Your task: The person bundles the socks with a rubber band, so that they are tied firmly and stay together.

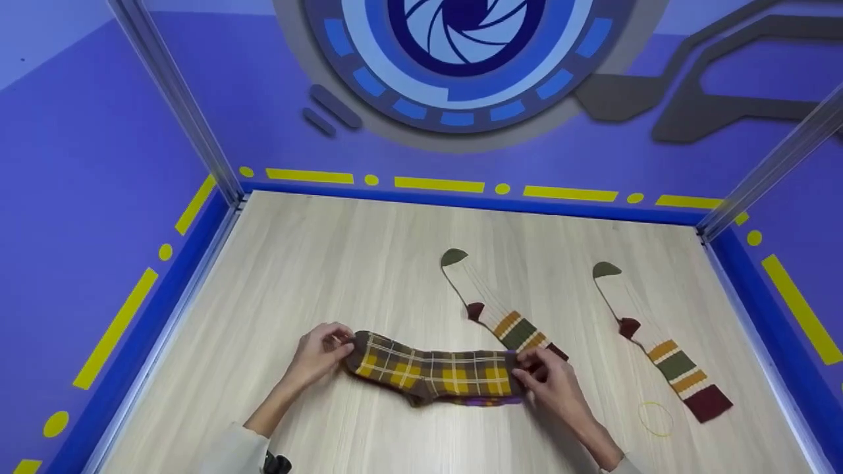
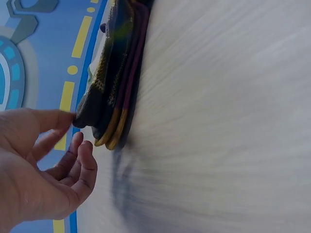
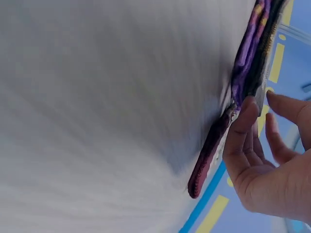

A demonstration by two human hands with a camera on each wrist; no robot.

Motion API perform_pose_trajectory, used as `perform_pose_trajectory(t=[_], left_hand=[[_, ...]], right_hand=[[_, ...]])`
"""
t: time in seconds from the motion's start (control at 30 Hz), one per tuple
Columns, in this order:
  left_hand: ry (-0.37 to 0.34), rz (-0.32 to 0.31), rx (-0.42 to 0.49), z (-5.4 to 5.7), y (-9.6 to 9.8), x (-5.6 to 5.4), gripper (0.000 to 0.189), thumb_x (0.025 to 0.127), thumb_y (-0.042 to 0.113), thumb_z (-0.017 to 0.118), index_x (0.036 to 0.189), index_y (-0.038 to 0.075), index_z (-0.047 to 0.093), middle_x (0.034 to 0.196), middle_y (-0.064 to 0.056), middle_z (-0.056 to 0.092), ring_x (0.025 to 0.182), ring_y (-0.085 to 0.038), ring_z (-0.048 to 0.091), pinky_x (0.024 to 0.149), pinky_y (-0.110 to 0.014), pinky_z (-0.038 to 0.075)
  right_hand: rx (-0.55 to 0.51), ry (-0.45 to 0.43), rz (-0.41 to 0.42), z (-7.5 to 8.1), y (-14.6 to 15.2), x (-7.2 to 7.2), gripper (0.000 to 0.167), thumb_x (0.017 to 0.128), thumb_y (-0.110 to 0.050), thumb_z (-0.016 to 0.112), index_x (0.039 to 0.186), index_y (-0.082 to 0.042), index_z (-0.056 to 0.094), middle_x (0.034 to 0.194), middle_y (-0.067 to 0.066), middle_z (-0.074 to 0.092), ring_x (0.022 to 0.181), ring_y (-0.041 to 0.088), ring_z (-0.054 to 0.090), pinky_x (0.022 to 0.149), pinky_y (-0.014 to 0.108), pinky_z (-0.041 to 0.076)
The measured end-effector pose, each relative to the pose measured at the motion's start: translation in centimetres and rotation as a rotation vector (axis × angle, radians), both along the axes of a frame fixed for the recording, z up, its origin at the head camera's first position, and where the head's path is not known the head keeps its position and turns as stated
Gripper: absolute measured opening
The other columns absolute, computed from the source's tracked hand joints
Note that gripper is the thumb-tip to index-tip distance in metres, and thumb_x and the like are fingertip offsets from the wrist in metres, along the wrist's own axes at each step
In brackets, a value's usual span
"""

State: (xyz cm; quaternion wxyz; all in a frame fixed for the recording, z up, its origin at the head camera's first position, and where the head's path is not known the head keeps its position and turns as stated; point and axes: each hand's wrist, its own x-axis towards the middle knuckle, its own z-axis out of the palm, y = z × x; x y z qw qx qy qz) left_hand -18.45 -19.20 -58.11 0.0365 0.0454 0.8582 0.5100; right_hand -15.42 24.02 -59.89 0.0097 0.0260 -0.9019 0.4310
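Observation:
A brown and yellow plaid sock (image 1: 435, 375) lies sideways between my two hands, toe to the left. Under it are purple socks with yellow toes (image 2: 127, 92), stacked and mostly hidden in the head view. My left hand (image 1: 321, 355) pinches the plaid sock's dark toe (image 2: 90, 109) with its fingertips. At the cuff end, my right hand (image 1: 554, 382) has thumb and fingertips on either side of the plaid sock's edge. Just behind the stack, a cream sock with striped cuff (image 1: 484, 289) lies at a slant, its maroon end (image 3: 206, 160) partly behind my right hand.
Another cream striped sock (image 1: 658, 342) lies flat at the right, with a thin yellow rubber band (image 1: 656, 419) beside its cuff. The wooden tabletop (image 1: 316, 263) is bounded by blue panels (image 1: 217, 85) at the back and sides, with metal posts at the corners.

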Motion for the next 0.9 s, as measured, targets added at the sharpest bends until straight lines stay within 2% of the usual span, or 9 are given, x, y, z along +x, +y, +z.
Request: perform_pose_trajectory(t=[0.13, 0.23, 0.33, 0.47, 0.63, 0.77, 0.83, 0.9], left_hand=[[0.039, -0.124, -0.085, -0.18, 0.12, 0.22, 0.022, 0.083, 0.004, 0.080, 0.104, 0.007, 0.074, 0.109, -0.013, 0.066, 0.103, -0.028, 0.060, 0.094, -0.041, 0.049], [0.050, -0.166, -0.128, -0.18, 0.23, 0.30, 0.028, 0.079, 0.001, 0.081, 0.105, 0.007, 0.073, 0.110, -0.015, 0.065, 0.104, -0.030, 0.059, 0.094, -0.048, 0.049], [0.064, -0.163, -0.167, -0.12, 0.39, 0.21, 0.029, 0.078, -0.002, 0.082, 0.102, 0.009, 0.072, 0.108, -0.015, 0.064, 0.101, -0.029, 0.059, 0.091, -0.048, 0.049], [0.102, -0.162, -0.198, -0.24, 0.50, 0.03, 0.028, 0.078, -0.004, 0.080, 0.100, 0.010, 0.072, 0.103, -0.012, 0.064, 0.095, -0.025, 0.059, 0.086, -0.039, 0.049], [0.170, -0.119, -0.148, -0.60, 0.50, -0.17, 0.027, 0.079, -0.015, 0.073, 0.096, 0.006, 0.072, 0.093, -0.010, 0.067, 0.083, -0.021, 0.062, 0.074, -0.026, 0.052], [0.188, -0.068, -0.129, -0.61, 0.45, -0.35, 0.026, 0.082, -0.015, 0.070, 0.095, 0.008, 0.074, 0.093, -0.007, 0.070, 0.083, -0.014, 0.062, 0.073, -0.023, 0.053], [0.183, -0.077, -0.137, -0.63, 0.32, -0.38, 0.024, 0.084, -0.012, 0.071, 0.098, 0.008, 0.074, 0.093, -0.007, 0.069, 0.082, -0.013, 0.061, 0.072, -0.022, 0.053], [0.170, -0.116, -0.150, -0.71, 0.09, -0.39, 0.021, 0.085, -0.007, 0.073, 0.102, 0.006, 0.073, 0.092, -0.009, 0.066, 0.080, -0.016, 0.060, 0.070, -0.021, 0.050]], right_hand=[[0.036, -0.038, 0.043, -0.26, -0.38, 0.21, 0.021, 0.086, -0.004, 0.080, 0.104, -0.012, 0.073, 0.097, 0.001, 0.067, 0.083, 0.009, 0.060, 0.070, 0.020, 0.052], [0.055, -0.061, 0.051, -0.30, -0.51, 0.26, 0.022, 0.086, -0.004, 0.079, 0.106, -0.012, 0.073, 0.096, 0.001, 0.066, 0.083, 0.010, 0.059, 0.071, 0.021, 0.051], [0.055, -0.077, 0.069, -0.24, -0.36, 0.21, 0.023, 0.087, -0.004, 0.078, 0.108, -0.011, 0.072, 0.095, 0.002, 0.065, 0.082, 0.009, 0.057, 0.071, 0.021, 0.050], [0.045, -0.081, 0.093, -0.15, 0.03, 0.27, 0.024, 0.087, -0.005, 0.078, 0.110, -0.009, 0.072, 0.094, 0.004, 0.065, 0.079, 0.006, 0.056, 0.069, 0.020, 0.050], [0.044, -0.093, 0.084, -0.18, 0.16, 0.38, 0.025, 0.087, -0.005, 0.078, 0.111, -0.009, 0.072, 0.094, 0.004, 0.066, 0.078, 0.004, 0.056, 0.068, 0.020, 0.049], [0.046, -0.101, 0.073, -0.22, -0.04, 0.38, 0.025, 0.087, -0.003, 0.077, 0.111, -0.009, 0.072, 0.094, 0.005, 0.066, 0.078, 0.005, 0.058, 0.069, 0.020, 0.051], [0.044, -0.105, 0.073, -0.23, -0.12, 0.43, 0.025, 0.087, -0.003, 0.077, 0.111, -0.009, 0.071, 0.095, 0.005, 0.066, 0.079, 0.006, 0.060, 0.069, 0.020, 0.052], [0.042, -0.112, 0.072, -0.27, -0.19, 0.46, 0.025, 0.088, -0.002, 0.076, 0.111, -0.009, 0.071, 0.095, 0.005, 0.066, 0.080, 0.007, 0.062, 0.070, 0.020, 0.053]])
